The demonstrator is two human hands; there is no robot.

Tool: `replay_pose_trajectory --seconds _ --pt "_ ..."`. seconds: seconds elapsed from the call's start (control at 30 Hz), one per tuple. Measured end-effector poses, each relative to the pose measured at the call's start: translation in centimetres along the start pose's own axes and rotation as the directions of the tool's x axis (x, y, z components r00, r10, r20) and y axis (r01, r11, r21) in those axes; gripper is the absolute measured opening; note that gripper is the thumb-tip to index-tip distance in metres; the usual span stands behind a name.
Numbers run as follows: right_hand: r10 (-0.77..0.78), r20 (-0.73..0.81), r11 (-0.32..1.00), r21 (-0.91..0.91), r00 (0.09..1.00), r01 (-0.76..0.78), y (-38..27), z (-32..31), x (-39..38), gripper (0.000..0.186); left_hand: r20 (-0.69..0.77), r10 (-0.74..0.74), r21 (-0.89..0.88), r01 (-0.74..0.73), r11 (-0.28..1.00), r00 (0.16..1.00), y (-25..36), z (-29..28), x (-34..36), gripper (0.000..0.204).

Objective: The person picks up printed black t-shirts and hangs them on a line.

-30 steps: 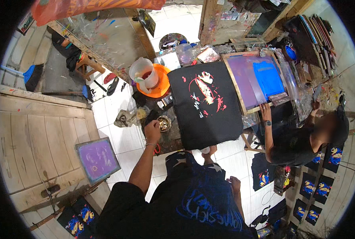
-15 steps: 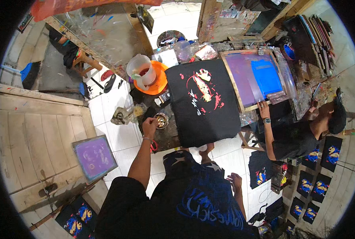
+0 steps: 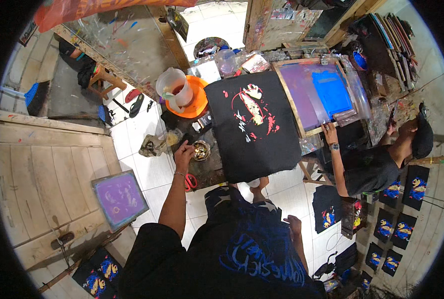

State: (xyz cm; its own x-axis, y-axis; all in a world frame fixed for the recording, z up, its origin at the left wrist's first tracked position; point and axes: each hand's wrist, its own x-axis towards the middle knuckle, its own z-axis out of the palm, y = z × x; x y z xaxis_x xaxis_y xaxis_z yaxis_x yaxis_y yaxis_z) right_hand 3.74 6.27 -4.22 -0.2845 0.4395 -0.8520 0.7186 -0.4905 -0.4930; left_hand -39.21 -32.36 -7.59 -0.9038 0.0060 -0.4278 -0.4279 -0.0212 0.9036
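Observation:
My left hand (image 3: pixel 184 156) is just left of a round ashtray (image 3: pixel 201 150) full of butts at the table's near left corner. Its fingers are drawn together; whatever they may hold is too small to make out. Red-handled scissors (image 3: pixel 190 182) lie by that wrist. Down at my side hangs my right hand (image 3: pixel 293 225), empty, with loosely parted fingers. In front of me a black fabric panel (image 3: pixel 254 157) lies flat, bearing a red, cream and white print (image 3: pixel 252 107).
A co-worker's hand (image 3: pixel 329 133) holds the near edge of a framed screen (image 3: pixel 301 104) with blue ink. An orange basin (image 3: pixel 198 102) and a plastic jug (image 3: pixel 174 85) stand at the left. A purple screen (image 3: pixel 119 199) leans beside the door. Printed black panels (image 3: pixel 402 230) hang at right.
My left hand has drawn back slightly left from over the ashtray. My right hand's fingers have curled in a little. The co-worker's hand stays on the screen frame.

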Motion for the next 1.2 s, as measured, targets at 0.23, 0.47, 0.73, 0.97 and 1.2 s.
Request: replay_pose_trajectory --seconds 0.23,0.47,0.73,0.97,1.2 --pt "0.025 -0.012 0.998 0.062 1.0 -0.025 -0.3 0.1 0.0 0.031 0.234 -0.159 -0.312 0.229 0.922 0.959 1.6 -0.1 -1.3 0.008" --pt "0.017 -0.03 1.0 0.023 0.999 -0.016 -0.6 -0.1 -0.8 0.031 0.43 -0.105 -0.612 0.375 0.696 0.897 0.2 -0.4 -0.9 0.008" --pt "0.028 -0.029 0.999 0.034 0.999 -0.027 -0.3 -0.5 -0.6 0.031 0.518 -0.176 -0.536 0.477 0.696 0.837 2.1 -0.3 -2.3 0.01" --pt "-0.003 -0.009 0.999 0.042 1.0 0.004 -0.1 -0.3 -0.5 0.032 0.459 -0.125 -0.544 0.389 0.744 0.88 4.5 0.1 -3.5 0.013" --pt "0.004 0.012 1.0 0.025 1.0 -0.004 0.1 0.3 0.3 0.031 0.373 -0.053 -0.386 0.207 0.899 0.926 9.7 2.1 -5.9 0.009"
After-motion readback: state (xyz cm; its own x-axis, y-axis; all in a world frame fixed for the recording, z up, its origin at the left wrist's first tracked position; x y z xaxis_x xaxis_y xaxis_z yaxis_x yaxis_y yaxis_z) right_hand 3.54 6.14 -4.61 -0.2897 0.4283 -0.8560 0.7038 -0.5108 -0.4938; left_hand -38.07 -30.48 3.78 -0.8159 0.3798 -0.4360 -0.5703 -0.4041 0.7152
